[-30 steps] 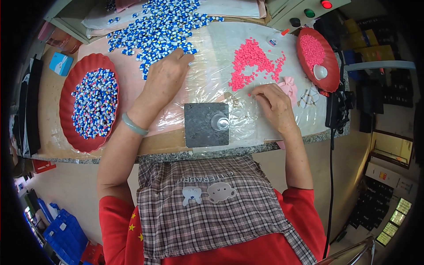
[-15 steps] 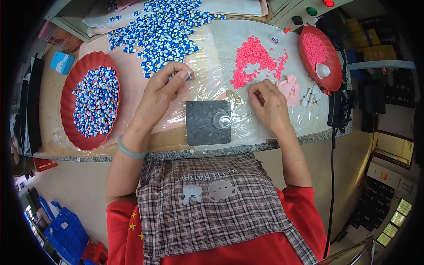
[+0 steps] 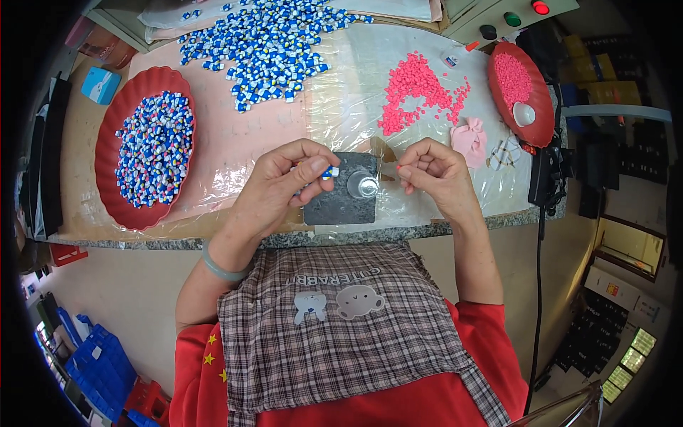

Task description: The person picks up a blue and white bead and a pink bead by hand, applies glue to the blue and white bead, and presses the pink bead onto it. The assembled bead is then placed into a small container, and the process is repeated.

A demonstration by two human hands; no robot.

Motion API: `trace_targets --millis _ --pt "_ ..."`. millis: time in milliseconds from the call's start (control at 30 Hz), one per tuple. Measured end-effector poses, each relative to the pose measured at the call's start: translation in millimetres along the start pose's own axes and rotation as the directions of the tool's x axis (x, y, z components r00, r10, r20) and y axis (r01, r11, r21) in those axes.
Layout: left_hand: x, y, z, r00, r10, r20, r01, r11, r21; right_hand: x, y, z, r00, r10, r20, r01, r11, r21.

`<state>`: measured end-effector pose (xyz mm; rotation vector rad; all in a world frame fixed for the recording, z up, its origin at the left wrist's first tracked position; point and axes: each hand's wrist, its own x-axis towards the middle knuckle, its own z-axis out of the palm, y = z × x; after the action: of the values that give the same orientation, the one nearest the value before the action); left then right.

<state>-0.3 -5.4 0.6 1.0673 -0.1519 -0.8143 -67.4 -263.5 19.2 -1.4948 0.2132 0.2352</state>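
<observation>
My left hand (image 3: 281, 186) pinches a small blue and white part (image 3: 328, 172) between thumb and fingers, right at the left edge of a dark square block (image 3: 334, 204) with a round metal fitting (image 3: 365, 186) on top. My right hand (image 3: 435, 172) is just right of the block, its fingertips closed on a tiny pink piece (image 3: 400, 166). Beyond my hands, a loose heap of blue and white parts (image 3: 267, 44) and a scatter of pink pieces (image 3: 416, 89) lie on the plastic sheet (image 3: 235, 135).
A red oval tray (image 3: 110, 153) full of blue and white parts lies at the left. A smaller red tray (image 3: 541, 128) with pink pieces and a white cap sits at the right. A pink pouch (image 3: 470, 139), a black cable (image 3: 538, 235) and a control box with buttons (image 3: 512, 18) are nearby.
My left hand came back from the blue heap toward the block, now holding a blue and white part. My right hand lifted off the sheet and moved in beside the block.
</observation>
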Motion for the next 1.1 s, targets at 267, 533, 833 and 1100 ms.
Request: trace_targets --millis 267,533,833,1100 --pt "-5 9 4 0.996 -0.064 0.059 0.06 0.996 0.064 -11 -7 5 0.997 0.047 0.063 -0.049 0.999 0.019" --pt "-4 2 7 0.996 0.089 0.018 -0.09 0.937 0.337 -12 -16 18 0.994 0.095 0.05 -0.093 0.995 -0.043" --pt "-5 -1 7 0.991 0.129 0.018 -0.123 0.884 0.451 -11 -18 26 0.989 0.145 0.021 -0.142 0.983 -0.118" --pt "-8 9 11 0.977 0.179 0.114 -0.211 0.768 0.605 -10 -21 33 0.989 0.15 -0.017 -0.15 0.963 -0.225"
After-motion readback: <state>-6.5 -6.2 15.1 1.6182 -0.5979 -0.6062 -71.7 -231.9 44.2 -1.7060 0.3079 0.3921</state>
